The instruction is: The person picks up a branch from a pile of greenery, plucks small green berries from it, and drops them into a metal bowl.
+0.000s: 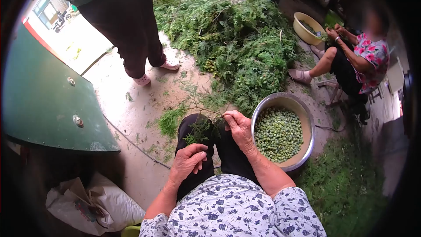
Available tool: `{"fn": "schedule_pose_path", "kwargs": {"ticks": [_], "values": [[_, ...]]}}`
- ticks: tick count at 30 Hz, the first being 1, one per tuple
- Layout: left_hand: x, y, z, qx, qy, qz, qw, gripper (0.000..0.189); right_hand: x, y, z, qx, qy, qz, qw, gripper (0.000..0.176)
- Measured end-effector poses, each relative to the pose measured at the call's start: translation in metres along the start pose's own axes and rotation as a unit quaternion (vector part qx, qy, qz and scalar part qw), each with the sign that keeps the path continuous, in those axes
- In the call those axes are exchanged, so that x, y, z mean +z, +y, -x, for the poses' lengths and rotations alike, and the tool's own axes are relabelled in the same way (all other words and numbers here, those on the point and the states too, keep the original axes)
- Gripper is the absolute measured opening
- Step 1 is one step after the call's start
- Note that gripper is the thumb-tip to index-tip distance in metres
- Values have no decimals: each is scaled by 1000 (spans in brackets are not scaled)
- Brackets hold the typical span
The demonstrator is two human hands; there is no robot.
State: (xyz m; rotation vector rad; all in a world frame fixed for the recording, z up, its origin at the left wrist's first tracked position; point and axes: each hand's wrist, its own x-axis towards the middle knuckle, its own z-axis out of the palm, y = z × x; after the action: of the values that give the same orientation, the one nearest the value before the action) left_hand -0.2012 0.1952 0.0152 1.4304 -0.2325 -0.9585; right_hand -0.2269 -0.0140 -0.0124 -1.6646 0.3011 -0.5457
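A thin evergreen sprig (204,109) with feathery leaves, much like cypress, reaches leftward over my knees. The thumb and fingers of my right hand (239,128) pinch its woody stem. Below the sprig's foliage, my left hand (188,161) hovers over my lap with its fingers curled in; whether anything small is in them is hidden. Close by my right hand stands a steel basin (310,120), part filled with small green cones or seeds (278,134). A big heap of cut evergreen branches (237,39) lies just ahead of my knees.
A person in dark trousers (127,22) stands front left. At right, another seated person (370,57) handles greenery beside a yellow basin (299,28). Green metal panel (52,101) is at left, white sacks (112,202) lower left. More greenery (342,184) lies at lower right; a cable (131,142) crosses the floor.
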Motion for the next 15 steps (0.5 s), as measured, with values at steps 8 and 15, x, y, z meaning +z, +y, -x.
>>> {"fn": "schedule_pose_path", "kwargs": {"ticks": [8, 15], "values": [[18, 6, 2, 59, 54, 39, 996, 30, 1, -32, 45, -91, -108, 24, 990, 9], [14, -9, 6, 119, 121, 190, 967, 20, 18, -28, 65, -83, -165, 44, 982, 14]]}}
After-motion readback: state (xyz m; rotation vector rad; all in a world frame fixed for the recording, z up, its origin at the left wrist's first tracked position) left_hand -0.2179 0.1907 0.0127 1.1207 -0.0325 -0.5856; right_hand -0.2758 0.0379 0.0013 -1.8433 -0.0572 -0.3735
